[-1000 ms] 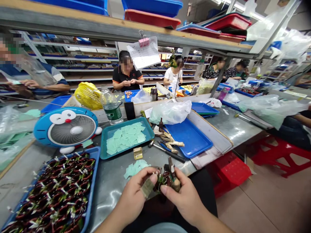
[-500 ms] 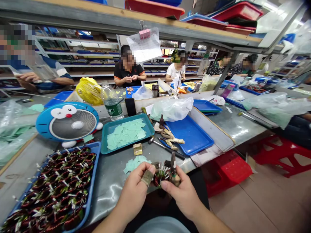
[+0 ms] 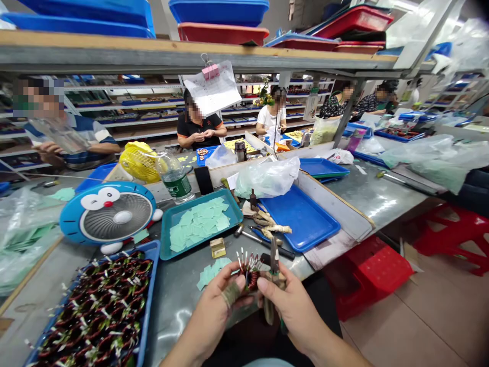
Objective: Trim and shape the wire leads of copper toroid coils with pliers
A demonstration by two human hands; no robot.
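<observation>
My left hand (image 3: 216,306), with a tan wrap around one finger, is shut on a copper-wound toroidal coil (image 3: 250,278) whose several wire ends stick upward. My right hand (image 3: 294,316) grips a small pair of pliers (image 3: 274,275) right beside the coil, its handles running down below the fingers. Whether the tool's tip touches the coil is hidden. Loose pale green paper squares (image 3: 210,272) lie on the metal workbench (image 3: 179,306) just beyond my hands. A blue tray (image 3: 151,285) packed with finished coils sits to my left.
A teal tray (image 3: 200,224) of green squares, a blue tray (image 3: 300,216), hand tools, a cartoon-faced fan (image 3: 109,216) and a water bottle (image 3: 173,178) stand ahead. A red stool (image 3: 374,270) is on the floor at right. Co-workers sit across the bench.
The view has shifted slightly, moving the bench scene down and tilting it. My hands have turned the coil so its wire ends show more clearly, and the pliers' handles now show below my right hand.
</observation>
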